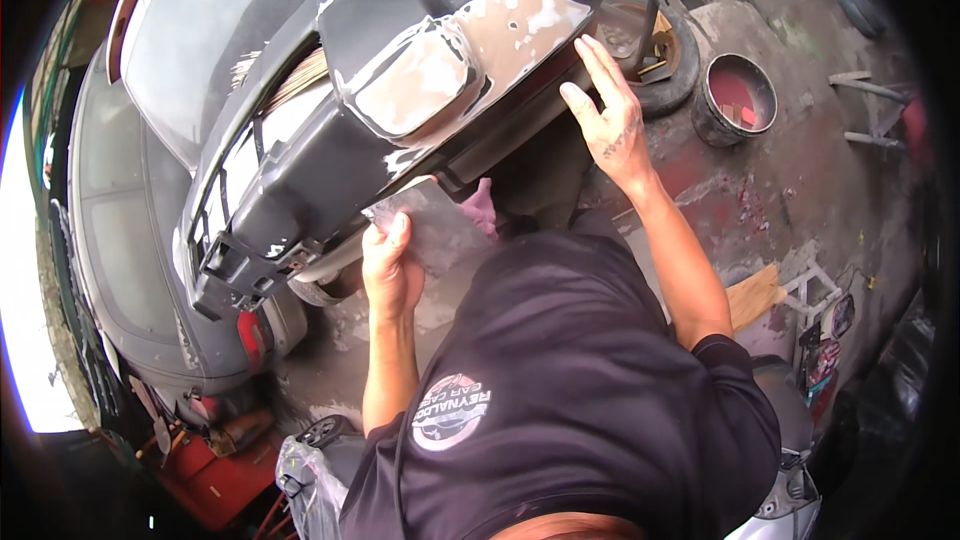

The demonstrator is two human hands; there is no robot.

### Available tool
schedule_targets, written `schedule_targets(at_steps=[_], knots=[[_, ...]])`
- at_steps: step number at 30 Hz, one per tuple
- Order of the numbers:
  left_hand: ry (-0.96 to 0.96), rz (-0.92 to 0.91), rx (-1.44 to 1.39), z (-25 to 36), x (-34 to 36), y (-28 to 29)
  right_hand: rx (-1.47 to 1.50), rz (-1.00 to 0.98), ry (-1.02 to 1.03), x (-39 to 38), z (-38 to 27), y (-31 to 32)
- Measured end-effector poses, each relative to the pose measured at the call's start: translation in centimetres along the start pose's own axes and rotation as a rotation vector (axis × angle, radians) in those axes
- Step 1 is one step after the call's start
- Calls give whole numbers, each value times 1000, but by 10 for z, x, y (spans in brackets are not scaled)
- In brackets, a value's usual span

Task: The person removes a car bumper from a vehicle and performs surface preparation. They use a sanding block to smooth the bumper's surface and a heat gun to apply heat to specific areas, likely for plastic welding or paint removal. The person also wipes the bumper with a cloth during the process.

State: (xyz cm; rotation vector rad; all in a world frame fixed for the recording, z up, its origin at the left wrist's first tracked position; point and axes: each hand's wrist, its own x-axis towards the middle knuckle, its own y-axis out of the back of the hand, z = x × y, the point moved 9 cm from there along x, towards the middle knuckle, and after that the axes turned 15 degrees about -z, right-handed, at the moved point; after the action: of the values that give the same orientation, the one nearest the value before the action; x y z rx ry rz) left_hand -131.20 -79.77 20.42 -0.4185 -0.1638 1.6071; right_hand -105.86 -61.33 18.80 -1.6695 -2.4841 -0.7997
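Observation:
A dark car bumper [410, 25] runs diagonally across the upper middle, with sanded brown and white patches on its right part. My left hand [393, 265] is closed on a thin grey sheet [445, 225] that looks like sandpaper, thumb on top, just below the bumper's near edge. At the bumper's right end my right hand [612, 130] is open, fingers stretched out along the lower edge and the thumb apart. Whether its fingertips touch the bumper I cannot tell. A pink cloth [481, 208] shows behind the sheet, partly hidden.
To the right a black bucket [735, 100] holds reddish liquid and a small red piece. Next to it lies a tyre [672, 80] with items inside. A wooden board [757, 298] is by my right elbow. Another grey car [130, 210] stands at the left, near a red object [215, 475].

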Motion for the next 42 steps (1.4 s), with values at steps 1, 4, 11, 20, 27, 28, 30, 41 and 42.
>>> schedule_targets(at_steps=[1, 4, 11, 20, 27, 28, 30, 41, 42], knots=[[-27, 47, -32, -2, -4, 7, -86, 53, 19, 6, 3, 0], [-89, 156, -203, -7, -16, 25, -287, 22, 80, 19, -18, -29], [-187, 195, -349, -8, -21, 37, -355, -131, 298, 2, -69, -68], [-148, 125, -393, -10, -11, 40, -485, -3, 174, 43, -29, -36], [-149, 140, -411, -13, -13, 44, -464, -116, 268, 5, -45, -66], [-144, 121, -415, -12, -13, 43, -521, -134, 268, 7, -38, -64], [-134, 84, -423, -10, -13, 41, -571, -130, 254, 14, -27, -61], [-47, 140, -293, -10, -5, 27, -361, -154, 311, 13, -52, -54], [-26, 132, -256, -12, -2, 19, -291, -208, 404, 1, -56, -60]])
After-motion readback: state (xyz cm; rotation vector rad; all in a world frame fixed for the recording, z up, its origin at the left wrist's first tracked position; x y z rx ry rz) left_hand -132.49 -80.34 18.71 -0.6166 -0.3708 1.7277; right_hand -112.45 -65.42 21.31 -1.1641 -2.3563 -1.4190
